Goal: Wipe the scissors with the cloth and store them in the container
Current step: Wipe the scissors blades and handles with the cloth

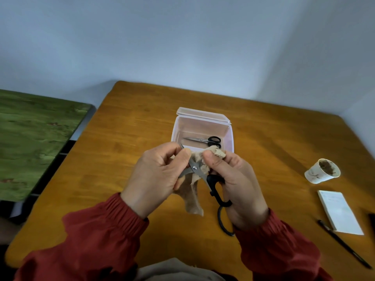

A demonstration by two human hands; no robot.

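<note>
Ruched sleeves [101, 230], frayed cloth [191, 199], steel scissors [195, 167]

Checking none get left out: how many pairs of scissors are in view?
2. One pair lies inside the open container. The other pair is held with the cloth between the left hand and right hand. The hands could hide more.

An orange-brown wooden table [129, 138] bears a clear plastic container [230, 138] near its middle, hinged lid open; toward the right edge a stained paper cup [316, 172] lies tipped; nearer, a white notepad [338, 211]; just beside it, a black pen [343, 243].
</note>
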